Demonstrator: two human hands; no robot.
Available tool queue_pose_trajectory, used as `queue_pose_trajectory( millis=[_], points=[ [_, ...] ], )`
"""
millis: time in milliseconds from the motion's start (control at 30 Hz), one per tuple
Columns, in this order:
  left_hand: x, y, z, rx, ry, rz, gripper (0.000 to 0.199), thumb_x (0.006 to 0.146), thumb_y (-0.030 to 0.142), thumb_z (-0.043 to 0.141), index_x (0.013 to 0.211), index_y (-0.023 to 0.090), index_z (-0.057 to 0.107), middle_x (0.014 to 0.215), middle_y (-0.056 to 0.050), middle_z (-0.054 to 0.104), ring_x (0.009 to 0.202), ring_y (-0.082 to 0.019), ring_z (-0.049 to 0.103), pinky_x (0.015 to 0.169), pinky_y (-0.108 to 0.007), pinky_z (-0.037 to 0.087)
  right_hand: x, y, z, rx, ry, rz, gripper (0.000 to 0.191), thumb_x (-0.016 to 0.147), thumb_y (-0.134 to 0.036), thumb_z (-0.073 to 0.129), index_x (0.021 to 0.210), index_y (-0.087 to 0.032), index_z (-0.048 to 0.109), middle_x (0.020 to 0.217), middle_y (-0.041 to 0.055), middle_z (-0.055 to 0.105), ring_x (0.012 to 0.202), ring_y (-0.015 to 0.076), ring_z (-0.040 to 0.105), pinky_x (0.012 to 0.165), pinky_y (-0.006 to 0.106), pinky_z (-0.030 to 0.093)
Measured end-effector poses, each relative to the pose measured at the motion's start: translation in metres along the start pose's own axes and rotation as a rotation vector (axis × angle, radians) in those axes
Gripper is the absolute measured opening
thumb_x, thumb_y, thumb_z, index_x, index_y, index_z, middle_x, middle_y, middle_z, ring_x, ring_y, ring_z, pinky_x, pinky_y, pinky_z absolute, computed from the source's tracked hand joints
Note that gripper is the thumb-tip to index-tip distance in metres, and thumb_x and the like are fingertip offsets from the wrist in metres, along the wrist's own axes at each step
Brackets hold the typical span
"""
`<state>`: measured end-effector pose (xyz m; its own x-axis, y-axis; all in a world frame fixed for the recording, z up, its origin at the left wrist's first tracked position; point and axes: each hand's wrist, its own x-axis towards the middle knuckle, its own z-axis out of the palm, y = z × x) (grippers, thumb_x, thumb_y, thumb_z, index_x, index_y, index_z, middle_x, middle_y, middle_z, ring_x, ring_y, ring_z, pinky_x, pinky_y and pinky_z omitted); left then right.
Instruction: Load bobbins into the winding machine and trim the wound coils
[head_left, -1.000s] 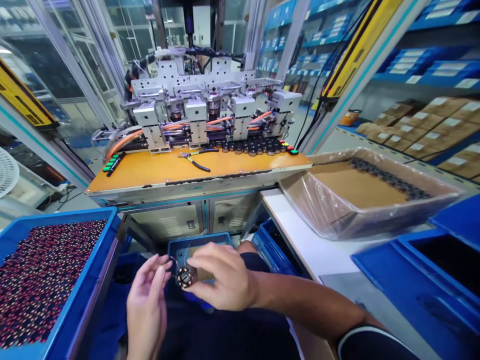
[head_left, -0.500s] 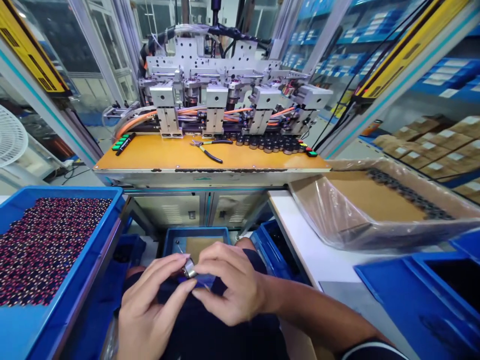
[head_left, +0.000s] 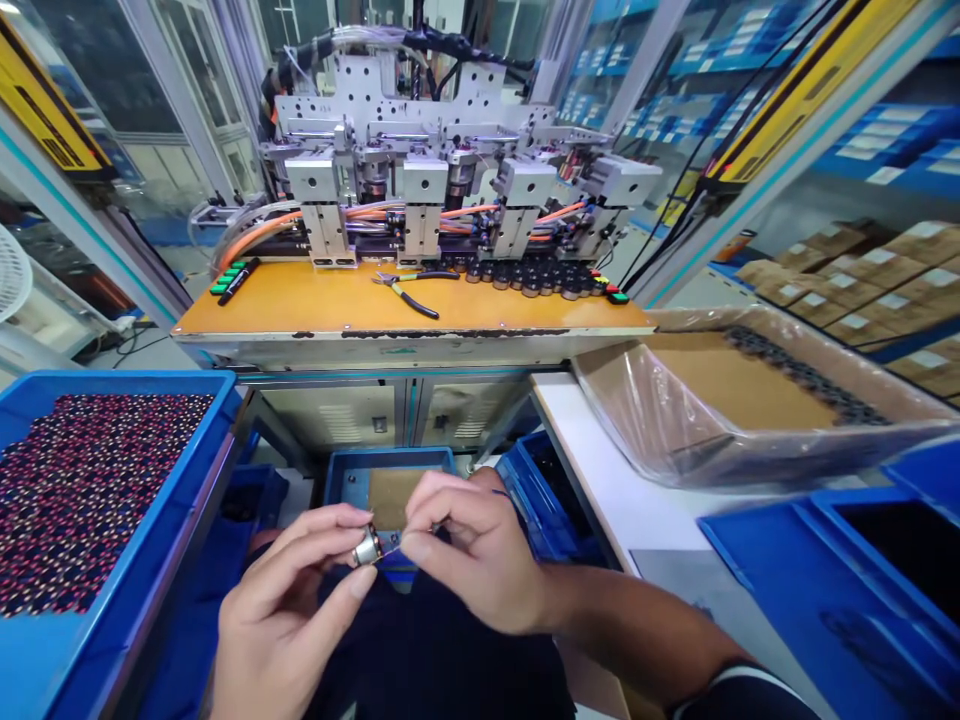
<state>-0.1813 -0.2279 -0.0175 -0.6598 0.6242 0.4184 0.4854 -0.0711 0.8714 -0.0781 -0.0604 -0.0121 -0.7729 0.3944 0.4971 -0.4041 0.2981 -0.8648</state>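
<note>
In front of my lap, my left hand [head_left: 304, 590] pinches a small silver cylindrical part [head_left: 367, 548], which looks like a small motor, between thumb and fingertips. Its end with thin leads faces right. Close beside it, my right hand [head_left: 469, 545] has thumb and forefinger pressed together at thin wires that run from the part; a dark wire end shows past the knuckles. The exact spot of this pinch is hard to make out. Below and behind both hands sits a blue bin [head_left: 390, 456] with a brown cardboard piece in it.
Ahead stands a fixture machine [head_left: 420, 185] over an orange bench top [head_left: 300, 305] with pliers [head_left: 409, 298], a black marker [head_left: 241, 282] and several dark round parts [head_left: 532, 280]. A blue tray [head_left: 225, 385] of small parts is left; a plastic-lined box [head_left: 652, 450] is right.
The silver part has turned so its lead end faces right. My right hand has drawn back from its body to the thin wires. The view has shifted slightly.
</note>
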Motion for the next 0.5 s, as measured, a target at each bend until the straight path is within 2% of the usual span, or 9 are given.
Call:
queue_pose_trajectory(
  millis=[67, 100, 133, 200, 267, 333, 400, 433, 500],
  points=[
    [0.002, 0.001, -0.003, 0.084, -0.013, 0.066, 0.022, 0.082, 0.014, 0.072, 0.1, 0.027, 0.073, 0.106, -0.003, 0.076, 0.1, -0.017, 0.073, 0.082, -0.021, 0.061, 0.003, -0.004, -0.016, -0.068, 0.021, 0.014, 0.014, 0.088, -0.014, 0.061, 0.074, -0.016, 0.061, 0.069, 0.0009, 0.059, 0.062, 0.0107, 0.057, 0.056, 0.022, 0.048],
    [0.003, 0.001, -0.005, 0.139, -0.031, 0.108, 0.023, 0.082, 0.013, 0.072, 0.1, 0.027, 0.072, 0.106, -0.003, 0.075, 0.1, -0.016, 0.073, 0.085, -0.021, 0.06, 0.006, -0.007, -0.024, -0.156, 0.033, -0.051, 0.01, 0.089, -0.015, 0.061, 0.08, -0.017, 0.063, 0.072, 0.002, 0.06, 0.065, 0.0119, 0.058, 0.058, 0.024, 0.049],
    [0.005, 0.003, -0.007, 0.194, -0.054, 0.152, 0.023, 0.082, 0.013, 0.072, 0.101, 0.026, 0.072, 0.106, -0.003, 0.075, 0.099, -0.015, 0.073, 0.088, -0.02, 0.058, 0.01, -0.012, -0.031, -0.281, 0.02, -0.181, 0.005, 0.09, -0.016, 0.062, 0.086, -0.017, 0.065, 0.076, 0.0034, 0.062, 0.069, 0.0133, 0.06, 0.06, 0.025, 0.051],
    [0.01, 0.006, -0.01, 0.279, -0.11, 0.241, 0.022, 0.083, 0.015, 0.071, 0.102, 0.025, 0.071, 0.106, -0.003, 0.076, 0.098, -0.015, 0.073, 0.092, -0.019, 0.056, 0.02, -0.023, -0.039, -0.587, -0.084, -0.571, 0.007, 0.091, -0.02, 0.063, 0.096, -0.02, 0.068, 0.084, 0.0042, 0.066, 0.074, 0.0148, 0.062, 0.064, 0.027, 0.053],
    [0.014, 0.01, -0.011, 0.321, -0.146, 0.312, 0.019, 0.085, 0.019, 0.069, 0.104, 0.024, 0.071, 0.106, -0.004, 0.076, 0.097, -0.015, 0.074, 0.091, -0.018, 0.056, 0.031, -0.031, -0.04, -0.826, -0.25, -0.95, 0.011, 0.093, -0.024, 0.061, 0.09, -0.024, 0.071, 0.085, 0.0011, 0.068, 0.072, 0.0137, 0.061, 0.06, 0.027, 0.052],
    [0.015, 0.013, -0.011, 0.336, -0.151, 0.346, 0.017, 0.086, 0.021, 0.068, 0.103, 0.024, 0.071, 0.106, -0.004, 0.077, 0.094, -0.015, 0.075, 0.089, -0.018, 0.057, 0.04, -0.033, -0.035, -0.933, -0.372, -1.143, 0.021, 0.095, -0.022, 0.056, 0.08, -0.023, 0.072, 0.085, 0.0003, 0.069, 0.068, 0.0131, 0.058, 0.054, 0.027, 0.047],
    [0.014, 0.015, -0.011, 0.339, -0.138, 0.337, 0.016, 0.085, 0.022, 0.069, 0.101, 0.024, 0.071, 0.104, -0.004, 0.078, 0.092, -0.015, 0.076, 0.088, -0.019, 0.058, 0.044, -0.03, -0.028, -0.952, -0.427, -1.11, 0.027, 0.095, -0.018, 0.052, 0.075, -0.019, 0.07, 0.08, 0.0033, 0.068, 0.063, 0.0139, 0.054, 0.05, 0.029, 0.042],
    [0.012, 0.015, -0.012, 0.335, -0.131, 0.323, 0.016, 0.085, 0.022, 0.07, 0.1, 0.025, 0.071, 0.103, -0.004, 0.078, 0.091, -0.016, 0.076, 0.087, -0.019, 0.059, 0.043, -0.028, -0.024, -0.938, -0.435, -1.025, 0.029, 0.096, -0.017, 0.05, 0.074, -0.017, 0.068, 0.077, 0.0044, 0.066, 0.062, 0.0143, 0.052, 0.049, 0.03, 0.04],
    [0.008, 0.014, -0.014, 0.318, -0.119, 0.298, 0.016, 0.084, 0.022, 0.071, 0.1, 0.025, 0.072, 0.101, -0.004, 0.079, 0.09, -0.017, 0.076, 0.085, -0.021, 0.06, 0.037, -0.025, -0.018, -0.843, -0.439, -0.756, 0.032, 0.099, -0.019, 0.045, 0.074, -0.015, 0.065, 0.071, 0.0037, 0.062, 0.06, 0.014, 0.049, 0.051, 0.03, 0.039]
  ],
)
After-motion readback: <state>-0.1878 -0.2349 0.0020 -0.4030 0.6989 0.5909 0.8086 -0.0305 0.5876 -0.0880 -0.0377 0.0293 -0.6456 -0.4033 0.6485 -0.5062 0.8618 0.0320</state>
